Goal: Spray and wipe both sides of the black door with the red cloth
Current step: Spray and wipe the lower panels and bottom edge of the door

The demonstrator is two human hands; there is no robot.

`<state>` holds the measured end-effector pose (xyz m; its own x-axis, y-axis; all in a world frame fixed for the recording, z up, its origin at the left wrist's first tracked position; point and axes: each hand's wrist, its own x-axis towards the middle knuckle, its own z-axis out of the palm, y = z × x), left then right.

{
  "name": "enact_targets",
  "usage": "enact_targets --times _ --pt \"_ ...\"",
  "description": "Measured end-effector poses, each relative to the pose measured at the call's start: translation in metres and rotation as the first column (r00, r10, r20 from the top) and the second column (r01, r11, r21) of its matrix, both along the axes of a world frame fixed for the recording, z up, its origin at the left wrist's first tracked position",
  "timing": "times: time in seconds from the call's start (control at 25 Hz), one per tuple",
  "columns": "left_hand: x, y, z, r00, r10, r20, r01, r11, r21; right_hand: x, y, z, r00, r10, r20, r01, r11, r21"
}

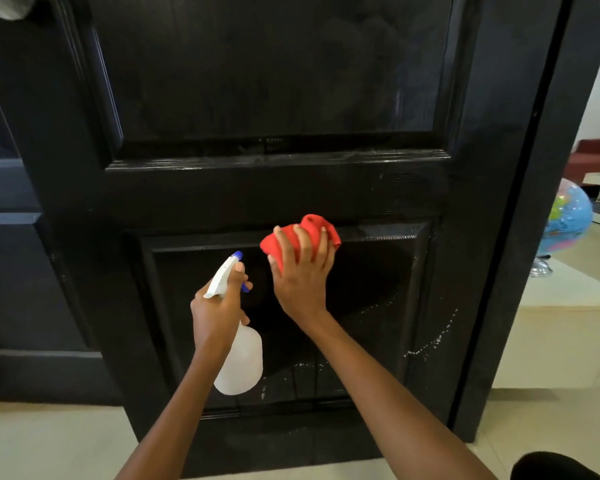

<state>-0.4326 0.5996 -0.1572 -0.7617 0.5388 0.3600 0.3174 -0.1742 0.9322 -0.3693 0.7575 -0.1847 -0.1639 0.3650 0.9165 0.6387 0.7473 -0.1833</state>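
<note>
Red cloth (312, 233) against black door (257, 188)

My red cloth (300, 237) looks soft and matt; the black door (274, 81) is glossy painted wood; my spray bottle (239, 362) is translucent white plastic.

The door (291, 98) filling the frame is black, flecked white at lower right. At centre, the cloth (314, 230) is red; the spray bottle (239, 358) white with blue nozzle. The globe (565, 216) at right edge is blue, patched multicolour.
</note>
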Motion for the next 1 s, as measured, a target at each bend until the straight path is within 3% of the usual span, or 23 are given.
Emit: enact_targets --times 0.08,0.16,0.32,0.44,0.52,0.6,0.72,0.84,1.0 --pt "-0.001 0.004 -0.002 1.000 0.005 0.000 -0.005 1.000 -0.003 0.016 0.011 -0.002 0.992 0.022 0.127 -0.036 0.993 0.109" --pt "0.003 0.011 -0.003 1.000 -0.018 -0.018 0.017 1.000 -0.016 0.044 0.029 -0.001 0.989 0.005 0.145 -0.027 0.989 0.148" --pt "0.017 0.024 -0.004 0.996 -0.083 -0.019 0.082 0.996 -0.019 0.113 0.068 -0.016 0.974 -0.182 -0.138 0.180 0.983 -0.028" --pt "0.020 0.026 -0.003 0.994 -0.105 -0.017 0.104 0.994 -0.026 0.127 0.079 -0.020 0.922 -0.225 -0.315 0.160 0.963 -0.219" --pt "0.020 0.025 -0.002 0.994 -0.111 -0.015 0.111 0.993 -0.032 0.100 0.067 -0.011 0.879 -0.215 -0.426 0.108 0.959 -0.261" --pt "0.019 0.021 0.000 0.994 -0.104 -0.023 0.103 0.994 -0.024 0.061 0.042 -0.006 0.913 -0.168 -0.372 0.088 0.971 -0.221" --pt "0.010 0.010 0.003 0.999 -0.041 -0.017 0.041 0.999 0.004 0.003 0.001 -0.004 0.990 -0.078 -0.119 0.063 0.991 -0.121" --pt "-0.002 -0.002 0.000 0.998 0.056 -0.012 -0.055 0.998 0.025 -0.025 -0.016 0.001 0.995 -0.008 0.096 0.010 1.000 -0.018" --pt "-0.001 -0.006 -0.008 0.998 0.055 -0.014 -0.055 0.998 0.002 0.002 -0.002 0.005 0.991 -0.006 0.134 0.001 0.999 0.041"
